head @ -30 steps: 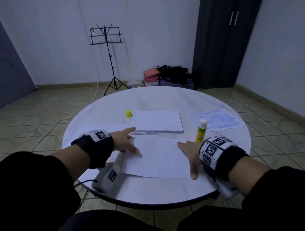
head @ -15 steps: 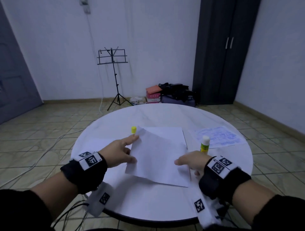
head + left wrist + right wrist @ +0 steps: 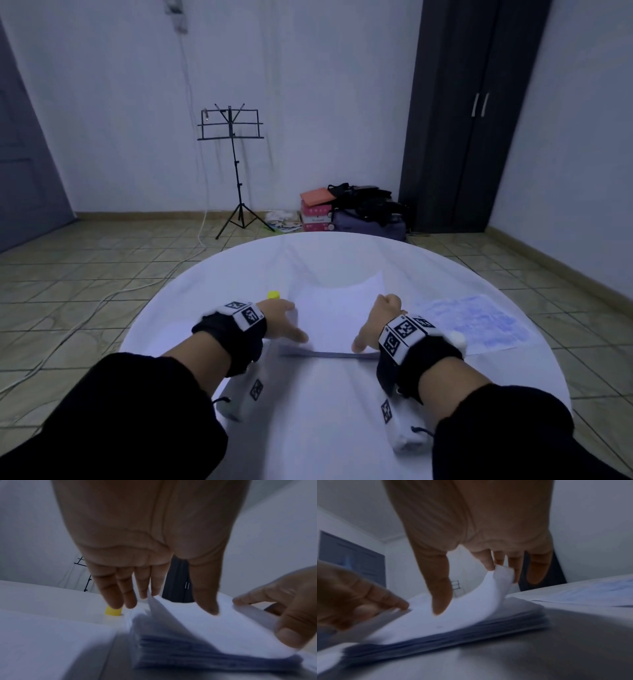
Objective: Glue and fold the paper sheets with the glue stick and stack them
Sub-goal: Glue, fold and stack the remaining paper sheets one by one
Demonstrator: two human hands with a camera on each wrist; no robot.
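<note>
A white paper sheet point(image 3: 334, 313) lies bowed over the stack of folded sheets point(image 3: 329, 355) in the middle of the round white table point(image 3: 308, 428). My left hand point(image 3: 287, 325) holds the sheet's left edge, thumb on top and fingers at its far side. At the right edge my right hand point(image 3: 373, 329) pinches it, and the corner curls up against the fingers point(image 3: 489, 563). In the right wrist view the sheet point(image 3: 453, 618) sags onto the stack point(image 3: 471, 634). The glue stick point(image 3: 457, 338) stands behind my right wrist, mostly hidden. Its yellow cap point(image 3: 273, 294) sits left of the stack.
A sheet scribbled in blue point(image 3: 476, 322) lies on the table to the right of the stack. Another plain white sheet point(image 3: 51, 635) lies to the left. Beyond the table are a music stand point(image 3: 233, 144), bags and boxes point(image 3: 342, 209) and a dark wardrobe point(image 3: 472, 113).
Both hands lifted the sheet from the near part of the table and carried it forward onto the stack. The head view has tilted up toward the room.
</note>
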